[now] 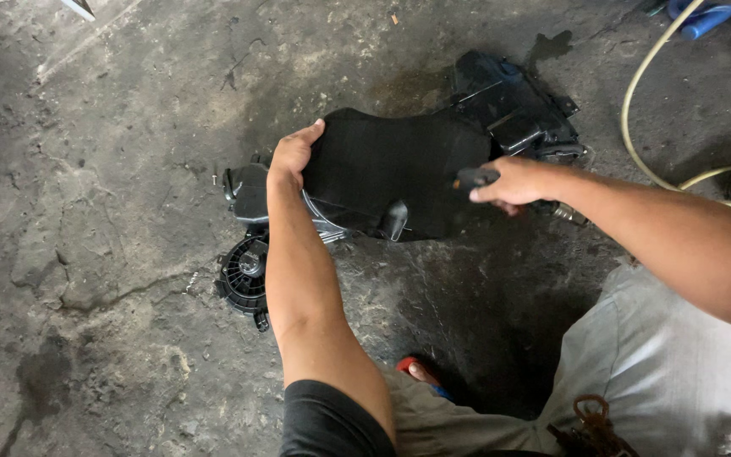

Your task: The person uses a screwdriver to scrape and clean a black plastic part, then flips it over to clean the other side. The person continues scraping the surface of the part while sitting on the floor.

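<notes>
L hand (pixel 291 156) gripping left edge of black housing panel (pixel 399 173), fingers curled over the rim, tilting it up off concrete floor (pixel 103 169). R hand (pixel 509 182) pinching small dark tool (pixel 475 177) against panel's right side. Blower fan (pixel 244 275) lying below.

packages: none | labels: none | signs: none | screens: none

Soft even daylight, faint shadows, sharp centre, slight wide-angle stretch at edges

A black plastic housing (pixel 399 173), held tilted above the cracked concrete floor (pixel 112 169).
</notes>
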